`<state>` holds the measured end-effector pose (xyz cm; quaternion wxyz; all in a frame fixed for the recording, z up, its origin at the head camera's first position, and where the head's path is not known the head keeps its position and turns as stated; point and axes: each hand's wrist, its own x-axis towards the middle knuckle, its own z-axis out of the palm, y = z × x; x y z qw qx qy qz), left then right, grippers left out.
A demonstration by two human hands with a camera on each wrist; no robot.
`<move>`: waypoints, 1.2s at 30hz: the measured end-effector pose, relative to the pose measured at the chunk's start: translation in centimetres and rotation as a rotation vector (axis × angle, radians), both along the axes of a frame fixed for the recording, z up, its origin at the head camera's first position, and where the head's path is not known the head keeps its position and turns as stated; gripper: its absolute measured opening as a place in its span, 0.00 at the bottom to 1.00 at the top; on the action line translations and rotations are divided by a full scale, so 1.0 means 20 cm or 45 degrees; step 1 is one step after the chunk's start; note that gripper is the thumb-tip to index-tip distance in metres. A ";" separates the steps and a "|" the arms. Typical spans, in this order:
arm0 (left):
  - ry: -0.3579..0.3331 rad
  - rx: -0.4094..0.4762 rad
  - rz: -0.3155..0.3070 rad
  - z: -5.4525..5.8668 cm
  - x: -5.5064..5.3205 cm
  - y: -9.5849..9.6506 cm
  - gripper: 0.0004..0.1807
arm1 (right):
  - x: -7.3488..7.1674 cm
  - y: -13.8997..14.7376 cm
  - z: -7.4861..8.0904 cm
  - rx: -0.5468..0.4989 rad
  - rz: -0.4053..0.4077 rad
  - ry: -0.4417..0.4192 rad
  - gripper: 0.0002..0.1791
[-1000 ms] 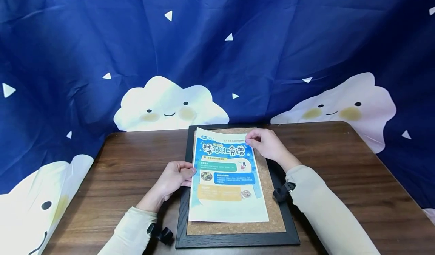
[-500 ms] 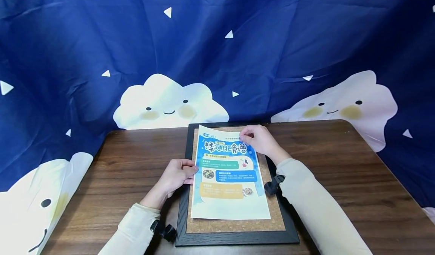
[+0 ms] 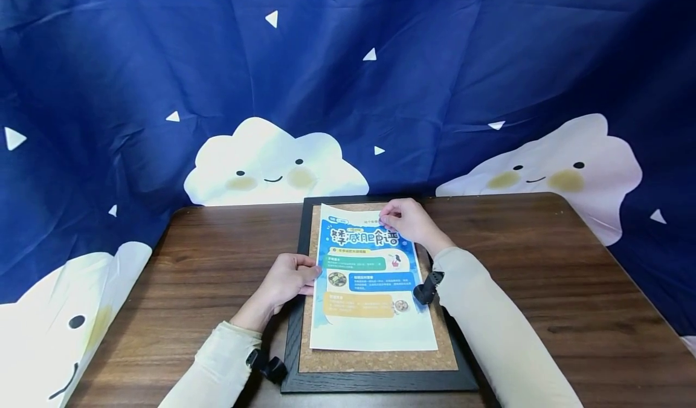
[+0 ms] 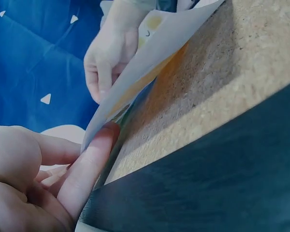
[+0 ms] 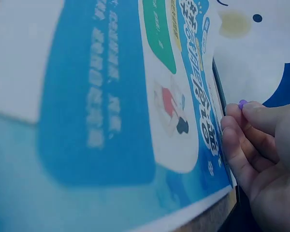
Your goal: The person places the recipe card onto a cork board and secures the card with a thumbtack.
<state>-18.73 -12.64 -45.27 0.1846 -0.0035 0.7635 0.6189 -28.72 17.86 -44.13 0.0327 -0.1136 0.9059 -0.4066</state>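
A colourful printed sheet of paper [image 3: 375, 332] lies over the framed cork board [image 3: 380, 361], its surface lifted off the cork in the left wrist view. My left hand [image 3: 290, 280] pinches the sheet's left edge between thumb and fingers, beside the black frame [image 3: 375, 382]. Near the sheet's top right corner is my right hand [image 3: 409, 219]. Its thumb and index finger pinch a small purple pushpin [image 5: 242, 104], of which only the rounded head shows. In the right wrist view the other fingers of that hand are at the sheet's upper edge.
Under the board is a brown wooden table [image 3: 544, 263]. A dark blue curtain [image 3: 326, 63] with white clouds hangs behind it. Black wrist cameras [image 3: 266, 365] are strapped over both pale sleeves [image 3: 495, 323].
The sheet has shifted slightly right over the board, my left hand moving along with it. My right hand has slid a little left along the sheet's top, still pinching.
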 end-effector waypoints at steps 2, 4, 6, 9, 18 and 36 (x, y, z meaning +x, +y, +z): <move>0.001 -0.013 0.006 0.00 0.00 0.00 0.13 | -0.02 -0.01 -0.01 0.021 -0.002 -0.008 0.06; 0.003 -0.023 0.001 0.01 0.00 0.01 0.14 | -0.03 -0.03 -0.01 0.055 -0.015 -0.003 0.06; 0.010 -0.033 -0.009 0.01 0.00 0.01 0.14 | -0.04 -0.05 -0.02 0.082 -0.025 -0.003 0.07; 0.023 -0.050 -0.009 0.01 0.00 0.01 0.14 | -0.05 -0.07 -0.02 0.095 -0.044 -0.017 0.07; 0.066 -0.150 -0.011 0.01 0.00 0.02 0.12 | -0.10 -0.14 -0.03 0.122 -0.067 -0.031 0.08; 0.076 -0.187 -0.003 0.00 -0.02 0.03 0.10 | -0.15 -0.21 0.01 0.144 -0.158 -0.128 0.09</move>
